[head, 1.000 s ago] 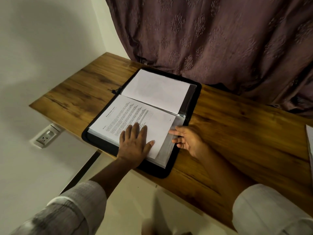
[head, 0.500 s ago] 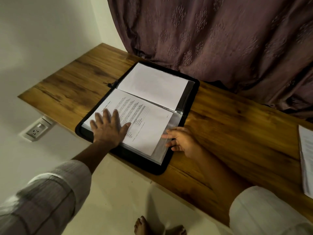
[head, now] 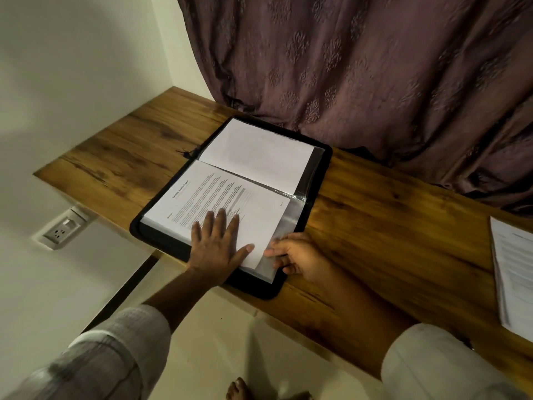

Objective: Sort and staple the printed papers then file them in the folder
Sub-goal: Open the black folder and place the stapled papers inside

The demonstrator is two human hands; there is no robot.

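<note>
A black zip folder [head: 318, 180] lies open on the wooden table [head: 389, 226]. Its near page holds a printed report [head: 219, 194] inside a clear plastic sleeve [head: 284, 226]; the far page shows a blank white sheet [head: 256, 155]. My left hand [head: 217, 243] presses flat on the near part of the printed report, fingers spread. My right hand [head: 297, 255] pinches the sleeve's open right edge with loosely curled fingers. More printed papers [head: 514, 272] lie at the table's right edge, partly cut off by the frame.
A mauve patterned curtain [head: 375, 82] hangs right behind the table. A white wall with a socket [head: 62, 230] is at the left. The table's near edge runs along my arms, with bare feet [head: 239, 389] on the pale floor below.
My left hand slid back to the right across the printed page, from its left part to beside my right hand. My right hand stayed at the sleeve's edge.
</note>
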